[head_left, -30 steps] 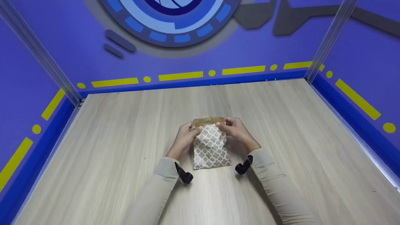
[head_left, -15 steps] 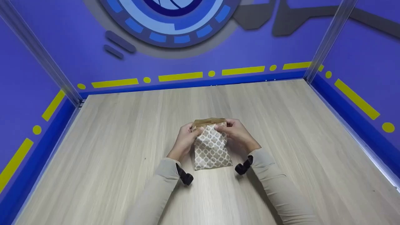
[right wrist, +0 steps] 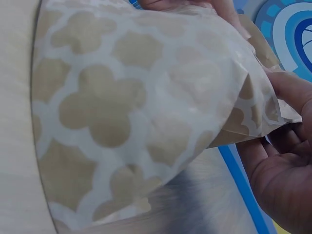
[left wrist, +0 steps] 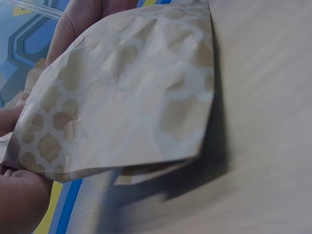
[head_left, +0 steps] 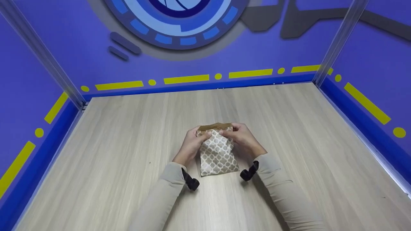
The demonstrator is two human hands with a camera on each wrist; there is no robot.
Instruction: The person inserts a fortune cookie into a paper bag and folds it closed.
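A brown paper bag [head_left: 218,155] with a white quatrefoil lattice print is held at the middle of the table, its plain brown mouth edge [head_left: 215,126] facing away from me. My left hand [head_left: 192,142] pinches the upper left side, thumb on the printed face and fingers behind. On the upper right side my right hand [head_left: 245,138] pinches likewise. In the left wrist view the bag [left wrist: 117,97] looks bulged and creased, with its bottom edge above a shadow. The right wrist view shows the right hand [right wrist: 282,170] gripping the folded side near the mouth. Whatever the bag contains is hidden.
The wood-grain table [head_left: 112,144] spreads around both forearms. Blue-purple panels with yellow dashes, such as the back wall [head_left: 179,69], enclose it on the left, back and right. Black wrist straps [head_left: 192,183] sit at the sleeve cuffs.
Both thumbs have shifted slightly inward along the bag's upper edge. The brown mouth edge has gone from nearly flat to more crumpled and bent. Both hands keep their hold.
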